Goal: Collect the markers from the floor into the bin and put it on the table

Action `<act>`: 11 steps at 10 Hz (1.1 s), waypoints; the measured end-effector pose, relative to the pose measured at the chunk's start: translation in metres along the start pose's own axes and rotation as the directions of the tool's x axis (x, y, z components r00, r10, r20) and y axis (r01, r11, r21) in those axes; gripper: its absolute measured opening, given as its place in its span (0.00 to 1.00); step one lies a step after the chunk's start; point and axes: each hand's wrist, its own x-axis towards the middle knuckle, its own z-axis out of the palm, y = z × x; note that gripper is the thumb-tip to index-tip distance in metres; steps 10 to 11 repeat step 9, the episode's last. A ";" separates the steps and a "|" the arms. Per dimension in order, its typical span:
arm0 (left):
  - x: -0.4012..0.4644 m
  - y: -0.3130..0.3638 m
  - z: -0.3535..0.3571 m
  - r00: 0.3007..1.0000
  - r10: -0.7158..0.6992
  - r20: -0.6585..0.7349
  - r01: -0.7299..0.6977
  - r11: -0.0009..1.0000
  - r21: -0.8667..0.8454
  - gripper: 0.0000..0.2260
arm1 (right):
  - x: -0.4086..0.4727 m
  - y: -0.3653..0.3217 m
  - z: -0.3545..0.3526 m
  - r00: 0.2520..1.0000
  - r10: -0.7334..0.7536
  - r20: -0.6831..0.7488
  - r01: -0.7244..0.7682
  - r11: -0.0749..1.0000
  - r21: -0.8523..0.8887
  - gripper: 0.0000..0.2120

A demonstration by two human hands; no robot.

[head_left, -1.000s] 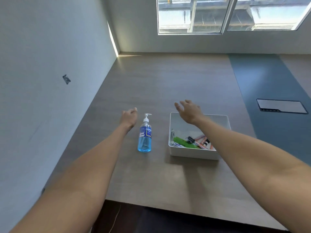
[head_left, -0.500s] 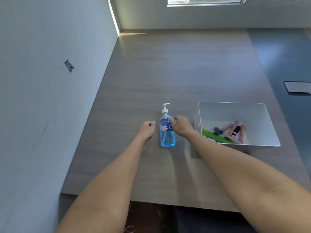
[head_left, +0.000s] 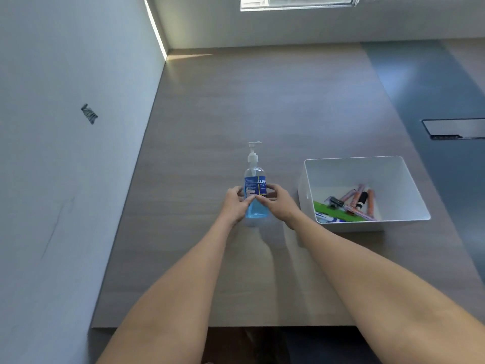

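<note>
The white bin [head_left: 393, 177] stood on the tabletop [head_left: 262, 101], toward its right side and nearer the near edge than the far one. Inside it the markers [head_left: 357, 199] lay heaped against the near wall: several orange-pink barrels, a black-capped one, a green piece and something blue and white that we could not identify.

Just left of the bin, with a gap between them, a pump bottle of blue liquid [head_left: 255, 179] stood upright. We held it from both sides: our left hand [head_left: 235, 203] wrapped around its left flank and our right hand [head_left: 278, 202] around its right, fingers curled closed on the lower half, thumbs meeting across the front below the blue label.

A wall [head_left: 65, 153] ran along the tabletop's left edge, carrying a small dark mark [head_left: 89, 114]. Toward the far right, a dark panel [head_left: 456, 128] was set flush into a blue-grey strip.
</note>
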 end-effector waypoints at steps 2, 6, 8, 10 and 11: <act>0.001 0.005 -0.009 0.995 0.098 -0.015 -0.098 0.995 0.015 0.19 | 0.000 -0.008 -0.004 0.999 -0.040 -0.013 0.042 0.992 0.122 0.26; -0.019 -0.019 -0.004 0.984 0.157 -0.084 -0.150 0.985 0.085 0.25 | -0.011 0.011 0.004 0.999 0.010 0.053 -0.020 0.980 0.198 0.25; -0.028 -0.019 0.002 0.981 0.122 -0.153 -0.098 0.983 0.154 0.24 | -0.018 0.011 0.000 0.999 0.024 0.034 -0.025 0.999 0.026 0.30; -0.041 -0.019 0.010 0.969 0.094 -0.228 -0.050 0.980 0.192 0.24 | -0.027 0.017 0.001 1.000 -0.010 -0.016 0.008 0.992 -0.126 0.30; -0.041 -0.019 0.010 0.969 0.094 -0.228 -0.050 0.980 0.192 0.24 | -0.027 0.017 0.001 1.000 -0.010 -0.016 0.008 0.992 -0.126 0.30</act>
